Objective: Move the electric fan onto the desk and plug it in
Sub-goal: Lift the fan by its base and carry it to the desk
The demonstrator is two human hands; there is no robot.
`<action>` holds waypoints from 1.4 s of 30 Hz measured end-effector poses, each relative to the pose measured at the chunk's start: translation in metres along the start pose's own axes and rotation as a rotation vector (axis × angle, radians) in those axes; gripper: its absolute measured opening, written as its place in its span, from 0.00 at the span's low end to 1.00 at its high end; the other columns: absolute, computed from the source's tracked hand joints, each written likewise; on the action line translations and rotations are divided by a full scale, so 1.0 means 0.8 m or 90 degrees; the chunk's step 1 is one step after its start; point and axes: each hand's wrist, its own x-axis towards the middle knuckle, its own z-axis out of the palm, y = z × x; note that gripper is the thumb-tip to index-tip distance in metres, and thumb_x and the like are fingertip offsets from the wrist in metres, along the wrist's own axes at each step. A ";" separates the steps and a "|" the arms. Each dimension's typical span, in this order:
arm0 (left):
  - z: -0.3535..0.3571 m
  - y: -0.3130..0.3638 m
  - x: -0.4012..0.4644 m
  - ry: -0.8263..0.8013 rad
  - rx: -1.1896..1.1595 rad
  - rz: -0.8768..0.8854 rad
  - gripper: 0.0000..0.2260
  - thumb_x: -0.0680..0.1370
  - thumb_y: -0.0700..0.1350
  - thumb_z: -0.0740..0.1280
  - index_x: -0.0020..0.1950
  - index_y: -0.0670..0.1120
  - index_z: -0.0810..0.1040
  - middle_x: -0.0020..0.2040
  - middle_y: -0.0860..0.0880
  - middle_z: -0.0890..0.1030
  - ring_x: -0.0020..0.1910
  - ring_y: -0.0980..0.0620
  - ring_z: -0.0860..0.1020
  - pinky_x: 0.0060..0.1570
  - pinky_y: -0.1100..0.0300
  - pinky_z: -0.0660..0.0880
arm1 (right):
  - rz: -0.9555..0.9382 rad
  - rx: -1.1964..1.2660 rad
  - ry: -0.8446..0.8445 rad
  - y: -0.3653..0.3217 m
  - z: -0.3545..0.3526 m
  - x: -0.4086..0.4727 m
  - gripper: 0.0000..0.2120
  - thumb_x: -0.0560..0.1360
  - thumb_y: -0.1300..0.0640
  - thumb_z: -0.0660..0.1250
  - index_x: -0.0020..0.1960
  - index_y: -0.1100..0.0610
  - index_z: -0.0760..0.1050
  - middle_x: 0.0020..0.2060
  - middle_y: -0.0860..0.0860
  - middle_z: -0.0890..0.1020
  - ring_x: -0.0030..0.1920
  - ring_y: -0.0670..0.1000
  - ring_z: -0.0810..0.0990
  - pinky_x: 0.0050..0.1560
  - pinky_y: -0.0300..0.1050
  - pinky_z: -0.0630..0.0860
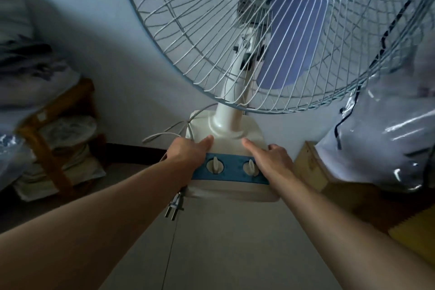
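A cream electric fan fills the view, with a wire cage and blue blades (292, 37) above a boxy base (233, 129). A blue panel with two knobs (215, 165) crosses the base. My left hand (188, 150) grips the base's left side, thumb on top. On the right side, my right hand (273, 158) holds the base the same way. The fan is lifted above the floor. Its grey cord (164, 133) loops behind the base, and the two-pin plug (175, 205) hangs under my left wrist.
A wooden rack (47, 129) stacked with folded bedding stands at the left against the wall. A clear plastic bag (388, 139) rests on a cardboard box (313, 165) at the right. Pale tiled floor (223, 249) lies below.
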 end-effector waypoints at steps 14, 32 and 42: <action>-0.158 0.393 -0.152 -0.004 0.025 0.022 0.26 0.70 0.61 0.68 0.55 0.40 0.75 0.36 0.48 0.73 0.45 0.44 0.76 0.50 0.53 0.77 | -0.052 -0.040 0.007 -0.370 -0.264 -0.088 0.34 0.63 0.30 0.64 0.54 0.56 0.77 0.51 0.53 0.81 0.48 0.54 0.77 0.41 0.43 0.69; -0.333 0.597 -0.258 -0.032 -0.008 0.028 0.21 0.72 0.58 0.68 0.51 0.41 0.73 0.46 0.43 0.78 0.47 0.43 0.78 0.51 0.51 0.77 | -0.082 -0.032 0.006 -0.618 -0.367 -0.213 0.37 0.64 0.31 0.65 0.60 0.60 0.75 0.55 0.55 0.80 0.55 0.56 0.77 0.46 0.45 0.70; -0.375 0.581 -0.314 0.069 -0.028 0.007 0.25 0.72 0.57 0.69 0.58 0.37 0.74 0.51 0.40 0.79 0.50 0.42 0.78 0.51 0.52 0.76 | -0.121 -0.043 -0.072 -0.631 -0.353 -0.249 0.37 0.63 0.30 0.65 0.58 0.59 0.76 0.53 0.55 0.80 0.51 0.55 0.77 0.44 0.45 0.70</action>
